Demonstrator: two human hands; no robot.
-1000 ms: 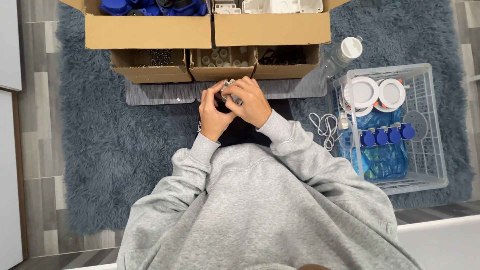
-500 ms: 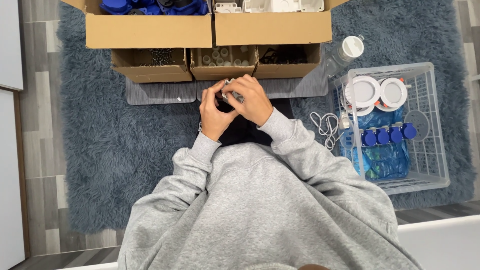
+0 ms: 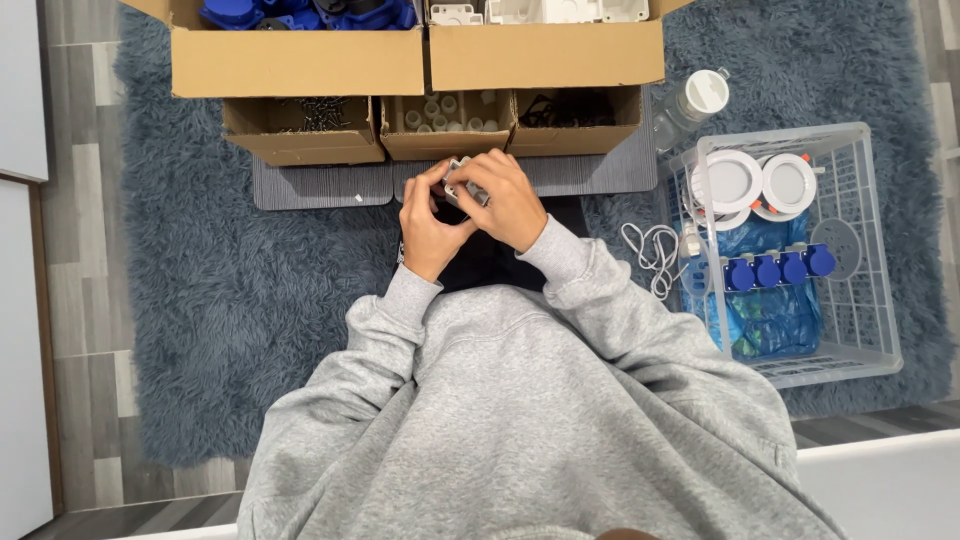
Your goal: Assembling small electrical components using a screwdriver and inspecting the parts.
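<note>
Two hands, barely shifted since a second ago: left hand (image 3: 432, 222) and right hand (image 3: 508, 205) both grip the small grey part (image 3: 462, 184) between them, upper centre.

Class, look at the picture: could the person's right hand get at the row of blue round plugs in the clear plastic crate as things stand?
Probably yes: the clear plastic crate is open-topped and the blue round plugs lie uncovered, but the right hand first has to release the small grey part.

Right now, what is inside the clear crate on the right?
The crate holds two white round lamps, a row of blue sockets and a blue bag. What lies under the bag is hidden.
</note>
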